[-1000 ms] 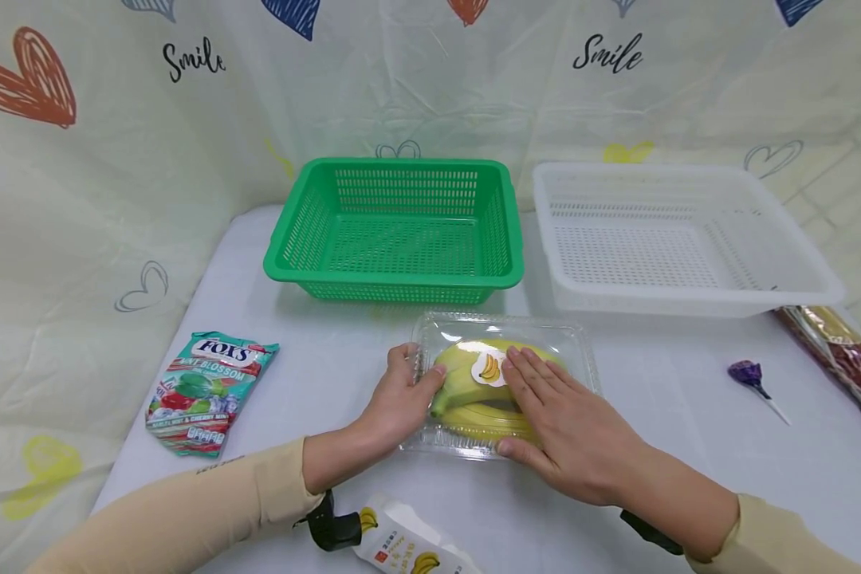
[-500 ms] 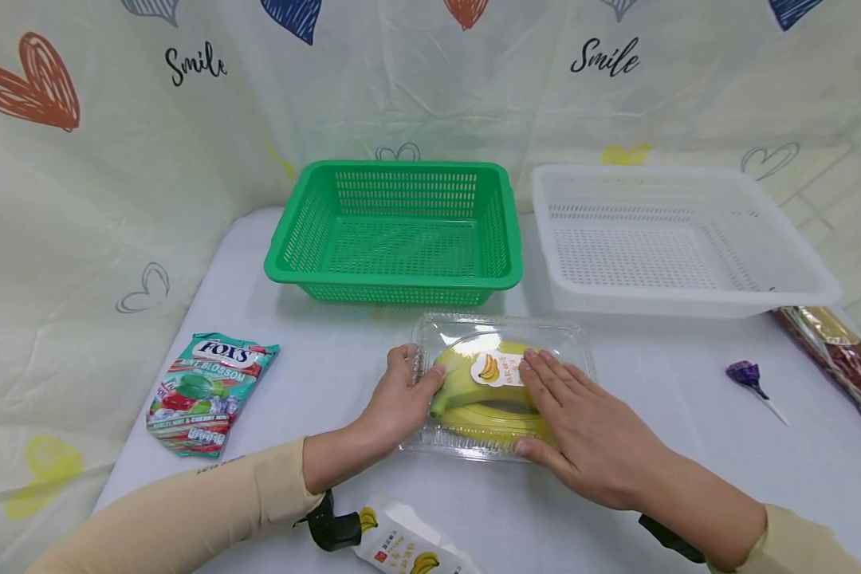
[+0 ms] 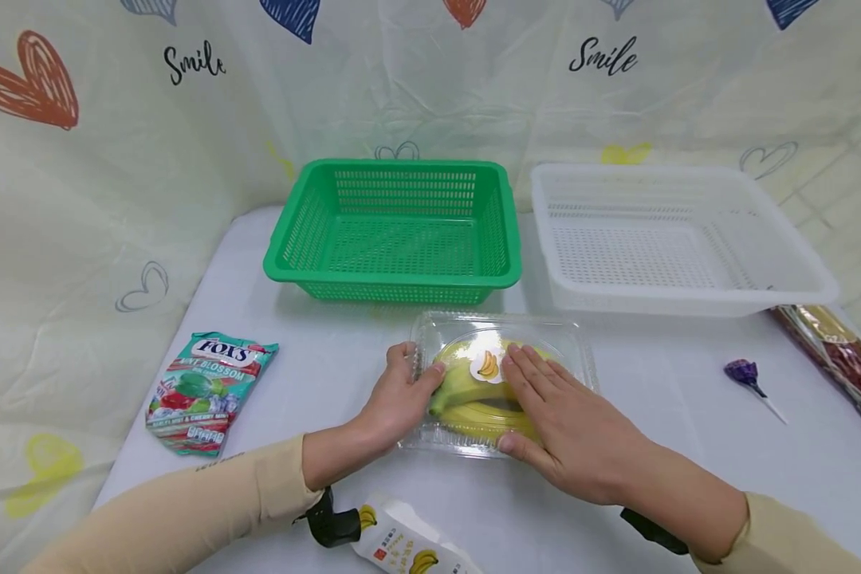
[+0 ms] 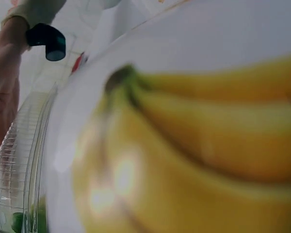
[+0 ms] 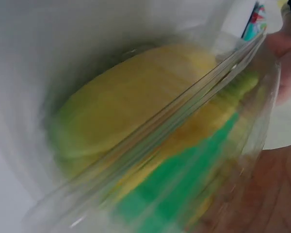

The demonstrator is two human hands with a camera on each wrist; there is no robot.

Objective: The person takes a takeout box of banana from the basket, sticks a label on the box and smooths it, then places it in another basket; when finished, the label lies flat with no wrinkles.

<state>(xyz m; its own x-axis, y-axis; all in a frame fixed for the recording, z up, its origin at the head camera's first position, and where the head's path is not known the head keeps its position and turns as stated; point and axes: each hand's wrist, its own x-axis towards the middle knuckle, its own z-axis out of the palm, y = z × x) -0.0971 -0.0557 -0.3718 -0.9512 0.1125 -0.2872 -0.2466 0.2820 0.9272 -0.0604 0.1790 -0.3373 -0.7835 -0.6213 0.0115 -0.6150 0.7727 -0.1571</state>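
Observation:
A clear plastic clamshell box [image 3: 445, 325] with bananas [image 3: 466, 395] inside lies on the white cloth. A white banana sticker [image 3: 485, 366] is on its lid. My left hand [image 3: 391, 402] grips the box's left edge, thumb over the lid. My right hand [image 3: 581, 438] lies flat on the lid with straight fingers, covering the sticker's right part. In the right wrist view the bananas [image 5: 136, 102] show blurred through the plastic. Below my left wrist lies a white pouch [image 3: 412, 542] printed with bananas; that print fills much of the left wrist view.
A green basket [image 3: 395, 283] and a white basket [image 3: 689, 301] stand behind the box. A FOX'S candy bag [image 3: 208, 395] lies at left. To the right are a purple-wrapped lollipop [image 3: 743, 371] and a long brown-and-gold packet [image 3: 847, 359].
My right hand slid right across the lid, uncovering more of the sticker, then came back left over it. My left hand stayed on the box's edge.

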